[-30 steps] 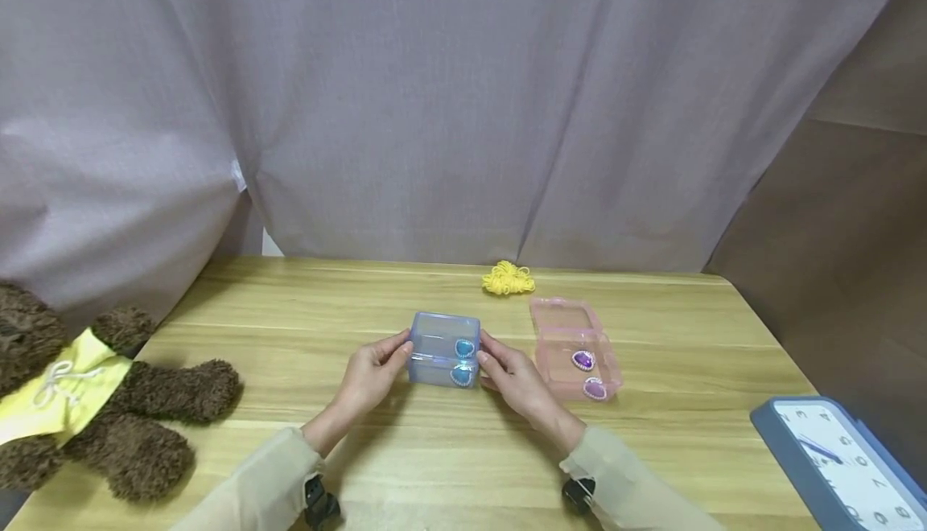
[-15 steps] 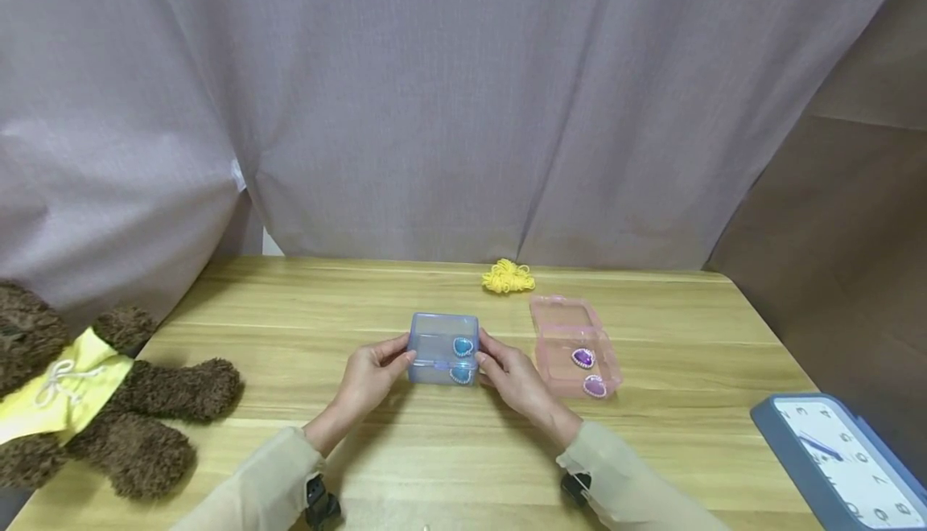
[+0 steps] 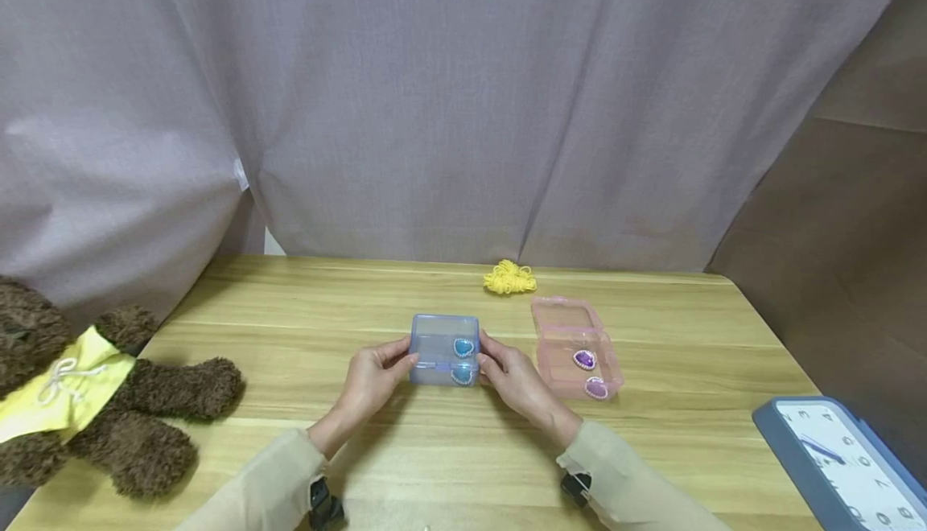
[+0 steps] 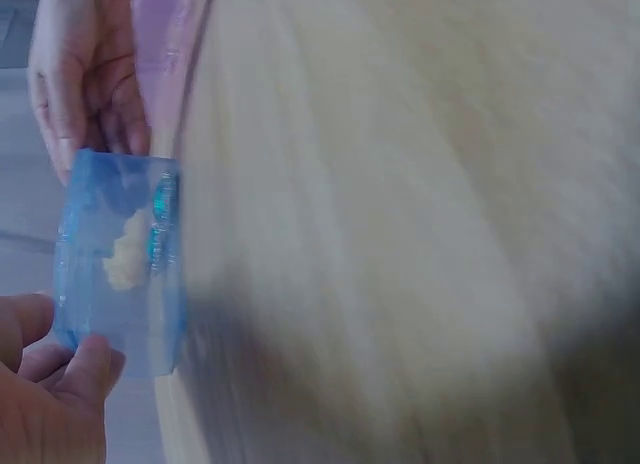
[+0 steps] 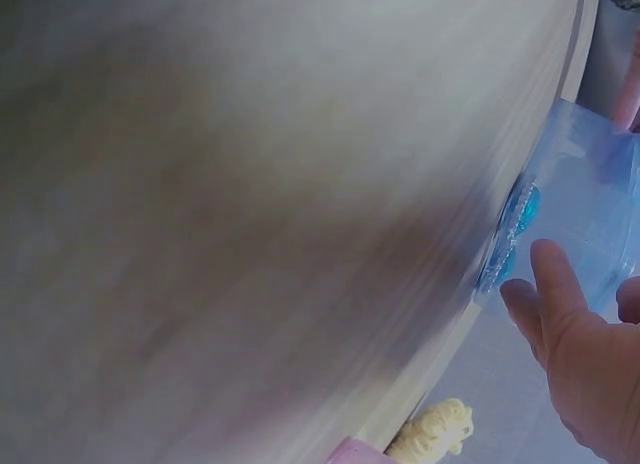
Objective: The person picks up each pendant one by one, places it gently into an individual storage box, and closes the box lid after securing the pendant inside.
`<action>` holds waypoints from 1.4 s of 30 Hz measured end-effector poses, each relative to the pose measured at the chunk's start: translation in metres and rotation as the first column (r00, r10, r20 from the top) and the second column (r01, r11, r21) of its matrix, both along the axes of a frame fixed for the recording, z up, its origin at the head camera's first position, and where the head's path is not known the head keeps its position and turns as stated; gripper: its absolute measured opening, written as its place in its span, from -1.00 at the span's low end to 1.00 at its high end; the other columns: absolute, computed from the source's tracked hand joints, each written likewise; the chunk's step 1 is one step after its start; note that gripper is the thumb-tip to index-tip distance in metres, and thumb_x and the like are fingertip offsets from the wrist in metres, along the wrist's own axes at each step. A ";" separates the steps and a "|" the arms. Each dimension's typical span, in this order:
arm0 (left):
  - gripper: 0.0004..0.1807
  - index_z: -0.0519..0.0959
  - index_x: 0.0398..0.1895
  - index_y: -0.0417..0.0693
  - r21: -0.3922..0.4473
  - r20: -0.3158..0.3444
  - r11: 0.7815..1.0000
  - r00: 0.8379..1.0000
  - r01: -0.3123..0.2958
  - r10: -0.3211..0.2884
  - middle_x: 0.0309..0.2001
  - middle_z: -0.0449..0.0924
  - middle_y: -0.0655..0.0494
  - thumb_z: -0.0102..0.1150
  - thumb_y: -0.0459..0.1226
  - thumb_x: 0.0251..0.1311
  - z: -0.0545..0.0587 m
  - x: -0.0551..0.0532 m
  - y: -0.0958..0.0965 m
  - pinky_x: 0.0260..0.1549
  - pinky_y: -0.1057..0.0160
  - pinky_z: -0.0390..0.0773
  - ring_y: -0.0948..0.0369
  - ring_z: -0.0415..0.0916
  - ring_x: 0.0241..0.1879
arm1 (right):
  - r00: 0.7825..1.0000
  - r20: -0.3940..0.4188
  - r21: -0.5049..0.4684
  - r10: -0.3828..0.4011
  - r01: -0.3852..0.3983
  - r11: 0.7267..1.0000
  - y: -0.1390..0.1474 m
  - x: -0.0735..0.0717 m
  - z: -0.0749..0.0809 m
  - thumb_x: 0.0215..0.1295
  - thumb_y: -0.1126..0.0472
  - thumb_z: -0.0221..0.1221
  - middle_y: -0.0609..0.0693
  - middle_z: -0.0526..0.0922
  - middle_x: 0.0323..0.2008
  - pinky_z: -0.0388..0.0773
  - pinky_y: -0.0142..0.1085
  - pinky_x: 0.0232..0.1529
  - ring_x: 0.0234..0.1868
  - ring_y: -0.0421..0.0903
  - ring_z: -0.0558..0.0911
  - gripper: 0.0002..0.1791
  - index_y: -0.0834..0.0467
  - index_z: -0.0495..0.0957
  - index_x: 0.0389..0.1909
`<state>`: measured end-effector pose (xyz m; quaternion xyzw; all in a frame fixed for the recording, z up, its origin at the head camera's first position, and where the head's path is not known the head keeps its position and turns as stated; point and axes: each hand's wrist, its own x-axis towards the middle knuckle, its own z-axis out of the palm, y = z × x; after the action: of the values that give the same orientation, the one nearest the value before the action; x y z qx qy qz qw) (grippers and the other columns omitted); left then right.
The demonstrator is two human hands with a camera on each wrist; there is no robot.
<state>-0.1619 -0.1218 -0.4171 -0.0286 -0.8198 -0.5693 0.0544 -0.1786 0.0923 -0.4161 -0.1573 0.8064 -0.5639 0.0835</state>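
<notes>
A small translucent blue box with blue heart gems on its front sits on the wooden table, held between both hands. My left hand grips its left side and my right hand grips its right side. The left wrist view has the blue box between my left hand's fingertips and the right hand. The right wrist view shows my right hand's fingers on the blue box.
An open pink box with purple heart gems lies right of the blue one. A yellow bundle sits behind it. A brown teddy bear lies at the left edge, a blue clock at the front right. A grey curtain hangs behind.
The blue box's lid has come down, so the box looks lower and shut now. Both hands stay on its sides.
</notes>
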 end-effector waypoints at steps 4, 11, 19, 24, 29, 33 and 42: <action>-0.62 0.50 0.03 -0.43 0.003 -0.032 1.000 0.999 0.010 -0.010 0.00 0.54 -0.29 0.21 -0.43 0.13 -0.002 -0.002 0.001 -0.12 0.27 0.60 -0.09 0.55 0.00 | 1.000 0.002 0.002 -0.023 0.023 1.000 0.000 0.000 0.001 0.40 0.41 -0.09 0.36 0.24 0.29 0.54 -0.22 0.04 0.18 0.20 0.45 -0.47 0.41 0.08 0.35; -0.59 0.48 0.05 -0.45 0.033 -0.003 0.999 1.000 0.009 -0.009 0.02 0.53 -0.32 0.22 -0.39 0.15 -0.005 0.000 -0.001 -0.11 0.28 0.61 -0.08 0.56 -0.01 | 0.998 0.057 -0.039 -0.005 0.008 0.999 0.002 0.001 0.000 0.42 0.38 -0.11 0.41 0.24 0.28 0.49 -0.12 0.11 0.22 0.24 0.39 -0.45 0.46 0.01 0.35; -0.51 0.35 0.20 -0.45 0.059 -0.019 0.998 1.000 0.002 -0.001 0.17 0.43 -0.30 0.12 -0.38 0.24 0.020 -0.016 0.000 0.09 0.16 0.49 -0.10 0.45 0.14 | 0.979 -0.175 0.132 -0.100 0.124 0.984 0.047 -0.004 0.030 0.35 0.33 0.03 0.31 0.47 0.14 0.44 -0.19 0.19 0.17 0.16 0.48 -0.51 0.41 0.25 0.26; -0.55 0.38 0.19 -0.40 0.103 -0.061 0.989 0.993 0.105 -0.100 0.15 0.47 -0.26 0.10 -0.38 0.25 0.042 -0.027 0.034 0.11 0.15 0.49 -0.07 0.47 0.12 | 0.943 -0.251 0.072 -0.220 0.245 0.967 0.101 -0.008 0.040 0.34 0.38 0.04 0.34 0.49 0.10 0.45 -0.59 0.04 0.12 0.20 0.49 -0.56 0.43 0.31 0.21; -0.55 0.37 0.22 -0.33 0.173 0.075 0.960 0.969 0.221 -0.236 0.17 0.46 -0.21 0.04 -0.30 0.32 0.049 -0.037 0.076 0.13 0.16 0.48 -0.03 0.44 0.15 | 0.951 -0.193 0.066 -0.240 0.257 0.964 0.144 -0.006 0.031 0.35 0.40 0.01 0.43 0.39 0.16 0.36 -0.74 -0.01 0.15 0.27 0.43 -0.52 0.49 0.21 0.25; -0.53 0.33 0.24 -0.35 0.249 0.186 0.939 0.940 0.235 -0.285 0.19 0.43 -0.22 0.02 -0.28 0.33 0.046 -0.048 0.103 0.10 0.19 0.51 -0.02 0.43 0.16 | 0.973 -0.131 0.068 -0.190 0.200 0.977 0.162 0.000 0.019 0.32 0.40 0.04 0.48 0.32 0.19 0.35 -0.72 0.01 0.20 0.33 0.35 -0.44 0.52 0.12 0.28; -0.48 0.25 0.27 -0.43 0.334 0.344 0.939 0.917 0.082 -0.202 0.23 0.36 -0.28 0.01 -0.32 0.31 0.035 -0.067 0.136 0.07 0.15 0.53 -0.05 0.48 0.08 | 0.999 0.033 0.007 0.011 -0.011 1.000 0.170 0.007 0.005 0.27 0.31 0.14 0.50 0.05 0.32 0.33 -0.65 0.08 0.31 0.39 0.15 -0.18 0.46 -0.13 0.39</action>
<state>-0.2292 0.0142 -0.3818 0.0290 -0.7102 -0.6893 -0.1405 -0.1716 0.2625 -0.4112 -0.1521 0.8062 -0.5629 0.1004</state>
